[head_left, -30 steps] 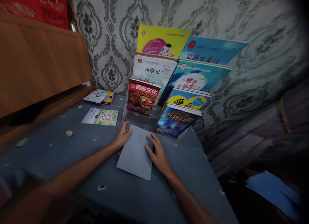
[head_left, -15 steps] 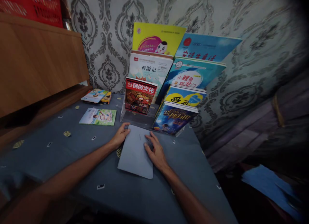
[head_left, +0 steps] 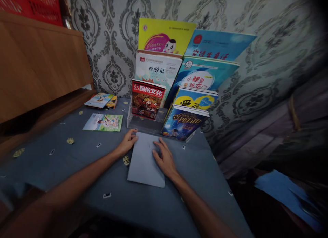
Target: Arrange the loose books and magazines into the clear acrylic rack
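**Grey booklet pinned flat in front of a crowded stand**

- Grey booklet (head_left: 145, 161) lies flat on the blue-grey tablecloth (head_left: 77, 169), centre of frame. Its far edge is just short of the clear display stand (head_left: 142, 123).
- Right hand (head_left: 164, 158): palm down on the booklet's right half, fingers spread and flat, clamped on nothing.
- Left hand (head_left: 127, 144): fingers curled at the upper left corner of the booklet. I cannot tell whether it pinches the edge or only rests against it.
- A round gold token (head_left: 126, 160) sits at the booklet's left edge, below the left wrist.
- The stand is packed: red book (head_left: 148, 99) upright in the left column, dark blue book (head_left: 183, 123) leaning low in the right column, more tiers above.
- Green picture book (head_left: 104, 122) lies flat, left of centre.

Risks, as I judge them:
- The cover looks thin and limp. Lifted by one corner, it could sag or crease.
- A push forward could catch the stand's front lip and jolt the leaning books loose.
- The cloth may bunch under a sliding palm and drag the token along.
- Light is poor, so the stand's clear edges are hard to read.
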`<state>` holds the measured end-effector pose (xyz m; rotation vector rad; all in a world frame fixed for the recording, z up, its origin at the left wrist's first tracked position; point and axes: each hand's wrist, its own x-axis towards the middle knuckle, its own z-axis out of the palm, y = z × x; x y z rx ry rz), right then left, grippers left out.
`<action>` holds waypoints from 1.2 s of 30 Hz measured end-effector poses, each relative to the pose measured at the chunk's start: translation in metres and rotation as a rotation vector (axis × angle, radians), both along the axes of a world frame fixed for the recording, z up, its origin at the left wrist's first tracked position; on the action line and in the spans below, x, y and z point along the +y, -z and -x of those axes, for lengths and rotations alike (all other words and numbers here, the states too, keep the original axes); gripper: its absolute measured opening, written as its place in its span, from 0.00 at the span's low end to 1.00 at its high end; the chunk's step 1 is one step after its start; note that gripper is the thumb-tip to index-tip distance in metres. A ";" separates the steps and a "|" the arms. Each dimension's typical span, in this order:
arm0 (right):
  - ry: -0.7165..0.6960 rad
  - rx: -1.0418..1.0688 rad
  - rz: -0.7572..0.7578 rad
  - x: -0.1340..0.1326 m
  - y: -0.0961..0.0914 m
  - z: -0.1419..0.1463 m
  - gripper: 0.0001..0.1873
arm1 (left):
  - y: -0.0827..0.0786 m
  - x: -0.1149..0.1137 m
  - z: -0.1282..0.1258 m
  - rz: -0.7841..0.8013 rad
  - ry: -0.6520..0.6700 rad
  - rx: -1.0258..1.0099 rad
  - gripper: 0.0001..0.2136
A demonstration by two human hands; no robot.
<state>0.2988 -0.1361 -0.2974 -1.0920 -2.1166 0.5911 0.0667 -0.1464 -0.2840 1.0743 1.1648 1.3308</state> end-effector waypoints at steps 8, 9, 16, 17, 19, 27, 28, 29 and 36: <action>0.005 -0.073 -0.031 -0.001 0.006 0.002 0.23 | -0.001 0.003 0.012 -0.235 -0.135 0.576 0.08; 0.007 -0.091 -0.037 -0.002 0.007 0.002 0.23 | -0.001 0.002 0.013 -0.269 -0.120 0.663 0.09; 0.062 -0.285 -0.117 -0.009 -0.003 0.010 0.21 | 0.000 -0.006 0.009 -0.381 0.005 1.186 0.11; 0.067 -0.321 -0.136 -0.010 -0.007 0.011 0.21 | 0.000 -0.006 0.008 -0.381 0.008 1.240 0.12; 0.046 -0.393 -0.170 -0.011 -0.016 0.015 0.20 | -0.001 -0.007 0.008 -0.385 0.007 1.326 0.12; -0.194 -0.510 -0.149 -0.007 -0.039 0.052 0.24 | -0.013 -0.009 0.007 -0.358 0.057 1.463 0.11; -0.208 -0.511 -0.131 -0.007 -0.040 0.055 0.25 | -0.014 -0.009 0.007 -0.353 0.056 1.470 0.11; -0.219 -0.510 -0.116 -0.006 -0.039 0.058 0.25 | -0.015 -0.010 0.007 -0.349 0.054 1.478 0.11; -0.222 -0.493 -0.093 -0.005 -0.035 0.060 0.26 | -0.019 -0.012 0.003 -0.323 0.072 1.502 0.12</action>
